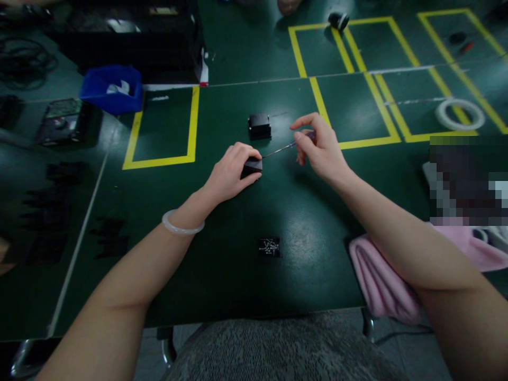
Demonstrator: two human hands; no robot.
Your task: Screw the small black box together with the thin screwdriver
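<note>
My left hand (230, 172) is closed around a small black block-shaped part (253, 166) on the green table. In my right hand (319, 145) is a screwdriver (291, 144), pinched by its handle, with the index finger raised off it. Its thin metal shaft points left, and the tip meets or nearly meets the right end of the black part; exact contact is hard to see. Just beyond stands a second black block (260, 126) with small bright spots at its sides. Closer to my body lies a small black tray (270, 247) of loose screws.
A blue bin (113, 90) and dark equipment (130, 42) stand at the back left. Black parts (109, 238) lie at left. To the right are a roll of white tape (460, 115) and pink cloth (384, 280). Another person's hand (288, 6) shows at the far edge.
</note>
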